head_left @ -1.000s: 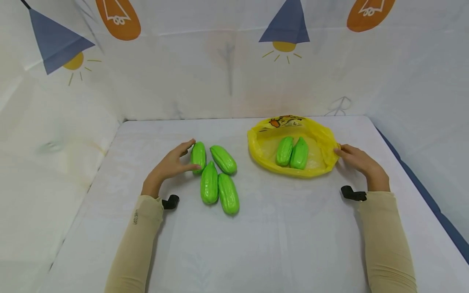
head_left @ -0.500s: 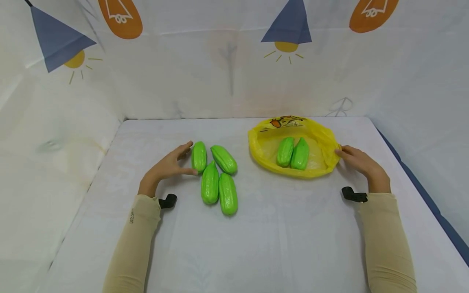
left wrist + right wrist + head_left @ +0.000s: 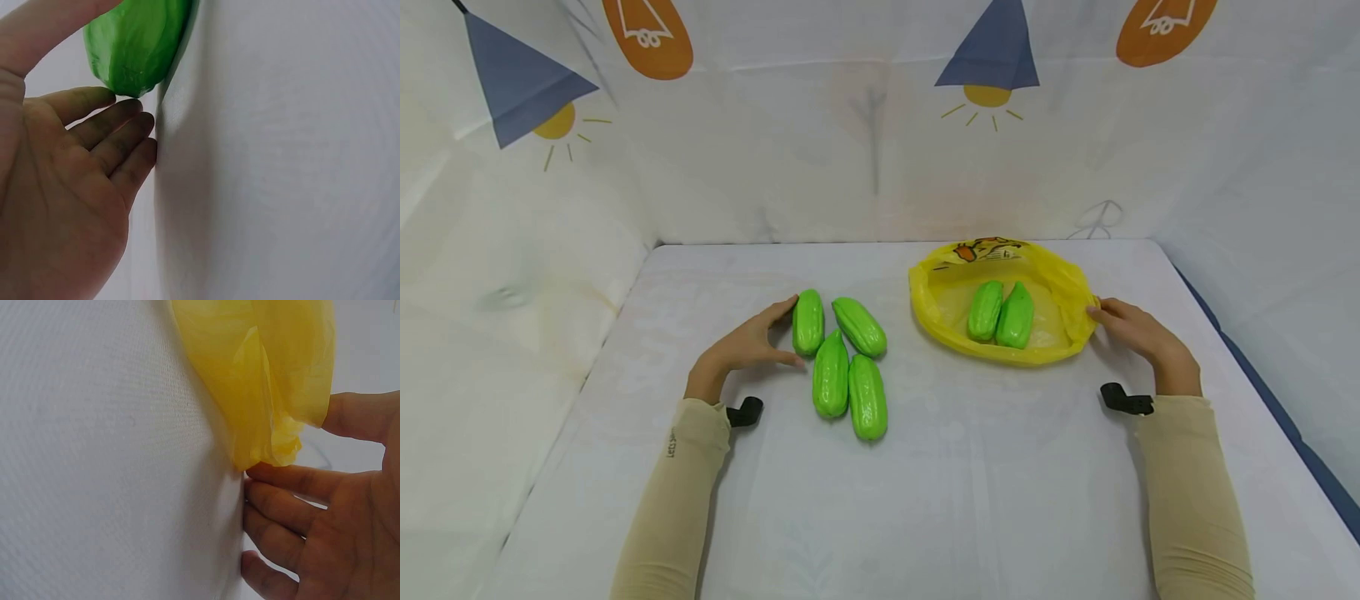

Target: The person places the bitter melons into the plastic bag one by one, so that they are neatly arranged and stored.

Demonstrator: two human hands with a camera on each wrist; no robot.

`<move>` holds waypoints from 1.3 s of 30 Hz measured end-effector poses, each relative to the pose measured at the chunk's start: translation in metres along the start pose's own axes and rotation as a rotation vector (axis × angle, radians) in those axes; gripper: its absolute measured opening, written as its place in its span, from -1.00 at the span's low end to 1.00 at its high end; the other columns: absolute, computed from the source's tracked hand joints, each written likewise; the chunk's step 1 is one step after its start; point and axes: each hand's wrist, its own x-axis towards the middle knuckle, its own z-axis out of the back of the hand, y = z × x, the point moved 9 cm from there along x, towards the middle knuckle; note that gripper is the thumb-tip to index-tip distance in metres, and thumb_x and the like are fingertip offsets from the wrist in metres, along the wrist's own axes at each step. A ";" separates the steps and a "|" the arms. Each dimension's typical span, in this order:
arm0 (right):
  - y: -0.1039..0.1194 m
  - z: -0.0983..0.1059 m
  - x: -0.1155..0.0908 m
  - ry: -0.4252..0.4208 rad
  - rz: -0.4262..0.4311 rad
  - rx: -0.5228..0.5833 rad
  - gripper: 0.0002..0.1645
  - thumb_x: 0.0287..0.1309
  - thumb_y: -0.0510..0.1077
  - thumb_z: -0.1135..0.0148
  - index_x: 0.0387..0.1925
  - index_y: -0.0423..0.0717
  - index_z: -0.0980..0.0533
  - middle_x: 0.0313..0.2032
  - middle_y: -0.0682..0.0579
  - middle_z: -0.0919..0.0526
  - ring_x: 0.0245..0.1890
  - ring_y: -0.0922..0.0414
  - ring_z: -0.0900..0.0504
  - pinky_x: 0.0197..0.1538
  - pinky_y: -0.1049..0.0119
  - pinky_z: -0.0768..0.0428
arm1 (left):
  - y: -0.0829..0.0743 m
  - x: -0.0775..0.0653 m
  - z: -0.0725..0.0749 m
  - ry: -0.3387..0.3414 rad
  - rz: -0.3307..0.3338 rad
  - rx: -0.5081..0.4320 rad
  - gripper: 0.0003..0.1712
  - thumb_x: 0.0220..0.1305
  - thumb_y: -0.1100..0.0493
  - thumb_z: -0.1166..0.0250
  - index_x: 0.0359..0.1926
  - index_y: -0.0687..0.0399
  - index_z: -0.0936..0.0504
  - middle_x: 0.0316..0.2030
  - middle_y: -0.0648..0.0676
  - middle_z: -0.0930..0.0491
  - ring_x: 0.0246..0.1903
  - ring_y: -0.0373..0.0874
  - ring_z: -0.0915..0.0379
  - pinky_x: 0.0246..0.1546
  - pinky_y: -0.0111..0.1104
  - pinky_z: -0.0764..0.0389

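Two glossy green gourd-like vegetables (image 3: 985, 310) lie inside a yellow plastic bag (image 3: 1006, 354), spread open at the table's back right. My right hand (image 3: 1138, 333) pinches the bag's right edge between thumb and forefinger; in the right wrist view the thumb (image 3: 359, 415) lies against the yellow film. Left of the bag, several more of these vegetables (image 3: 868, 398) rest close together on the table. My left hand (image 3: 748, 343) is spread at the leftmost one (image 3: 808, 323), thumb and fingers apart. In the left wrist view its fingertips reach the end of that green vegetable (image 3: 137, 50).
A white cloth covers the table (image 3: 970, 492), whose back edge meets a white curtain (image 3: 760, 158) printed with lamps and bulbs. White sheeting also hangs at both sides. A black wrist camera (image 3: 745, 412) sits at the left cuff, another (image 3: 1126, 398) at the right.
My left thumb has moved off the leftmost vegetable toward the near side, so the hand is spread wider. The right hand keeps its pinch on the bag.
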 end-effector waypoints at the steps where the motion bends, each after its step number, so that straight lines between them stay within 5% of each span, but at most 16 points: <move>1: 0.000 0.000 0.000 -0.001 0.002 -0.001 0.15 0.32 0.52 0.40 0.50 -0.33 0.15 0.47 -0.45 0.16 0.42 -0.46 0.16 0.34 -0.48 0.07 | -0.001 0.000 0.000 -0.002 -0.005 0.003 0.40 -0.09 -0.01 -0.61 0.57 0.07 0.17 0.56 0.13 0.17 0.54 0.11 0.34 0.51 0.08 0.19; 32: -0.001 0.000 0.001 -0.010 0.017 -0.001 0.13 0.33 0.51 0.40 0.50 -0.31 0.13 0.47 -0.45 0.16 0.43 -0.46 0.17 0.34 -0.48 0.08 | -0.012 0.005 0.000 -0.083 -0.027 0.090 0.33 -0.04 -0.07 -0.58 0.55 0.11 0.10 0.53 0.16 0.01 0.51 0.14 0.10 0.49 0.07 0.04; 39: -0.003 -0.001 0.002 -0.007 0.010 0.009 0.16 0.31 0.54 0.40 0.51 -0.30 0.15 0.47 -0.45 0.17 0.43 -0.46 0.18 0.34 -0.48 0.08 | -0.014 0.004 0.002 -0.106 -0.037 0.066 0.31 0.00 -0.09 -0.55 0.57 -0.01 0.13 0.53 0.16 0.05 0.47 0.21 0.00 0.45 0.07 -0.10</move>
